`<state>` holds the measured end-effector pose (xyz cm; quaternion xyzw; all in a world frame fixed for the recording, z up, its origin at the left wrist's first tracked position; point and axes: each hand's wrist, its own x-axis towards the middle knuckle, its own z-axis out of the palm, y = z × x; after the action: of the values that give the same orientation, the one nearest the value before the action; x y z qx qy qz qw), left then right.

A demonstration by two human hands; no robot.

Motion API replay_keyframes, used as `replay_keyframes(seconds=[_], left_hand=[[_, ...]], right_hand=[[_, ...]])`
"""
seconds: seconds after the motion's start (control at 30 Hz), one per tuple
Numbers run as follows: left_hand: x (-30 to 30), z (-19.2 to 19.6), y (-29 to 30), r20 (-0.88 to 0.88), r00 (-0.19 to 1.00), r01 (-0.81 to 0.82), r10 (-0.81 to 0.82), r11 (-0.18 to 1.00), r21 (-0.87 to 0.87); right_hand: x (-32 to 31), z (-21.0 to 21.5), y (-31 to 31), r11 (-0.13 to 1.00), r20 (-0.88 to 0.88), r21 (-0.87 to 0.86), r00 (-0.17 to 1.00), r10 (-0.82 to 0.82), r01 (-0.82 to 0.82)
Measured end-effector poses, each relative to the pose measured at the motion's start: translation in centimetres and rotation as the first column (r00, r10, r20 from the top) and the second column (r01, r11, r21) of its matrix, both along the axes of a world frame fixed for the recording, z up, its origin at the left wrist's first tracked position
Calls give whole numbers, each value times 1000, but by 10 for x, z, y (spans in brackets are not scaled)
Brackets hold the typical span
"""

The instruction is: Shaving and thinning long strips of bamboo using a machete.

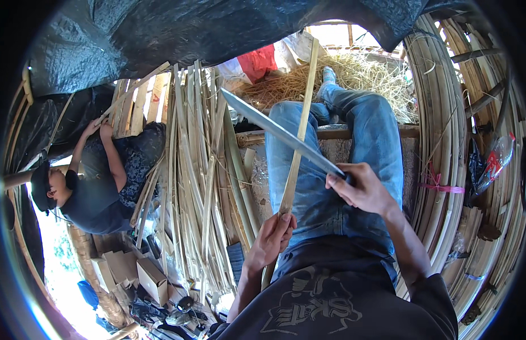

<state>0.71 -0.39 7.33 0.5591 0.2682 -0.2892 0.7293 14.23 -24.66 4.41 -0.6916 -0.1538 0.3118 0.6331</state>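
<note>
My left hand (269, 239) is closed around the lower part of a long, pale bamboo strip (306, 105), which slants up and away over my left thigh. In my right hand (362, 190) is the dark handle of a machete (274, 131). Its long blade points up and to the left, crossing the strip about midway above my jeans (368, 130). Whether the edge touches the strip or only passes over it I cannot tell.
At the left a co-worker (95, 187) in a dark cap holds another strip. Many bamboo strips (186, 158) lean close on my left, and a bundle with pink ties (438, 186) stands on my right. Straw shavings (370, 79) lie ahead, cardboard boxes (152, 280) at lower left.
</note>
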Motion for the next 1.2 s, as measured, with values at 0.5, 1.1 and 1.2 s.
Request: replay_keyframes(seconds=[0.5,1.1,1.2], left_hand=[[0,-12,-7,227,955,68,-192,885,461],[32,-68,8,299,911,-114,-285,521,846],[35,-78,5,223,910,-53,-349,435,899]], right_hand=[[-30,-6,29,962,562,-126,816,-133,243],[8,-53,77,876,729,-464,618,294,129],[5,-65,83,850,683,-504,672,286,151]])
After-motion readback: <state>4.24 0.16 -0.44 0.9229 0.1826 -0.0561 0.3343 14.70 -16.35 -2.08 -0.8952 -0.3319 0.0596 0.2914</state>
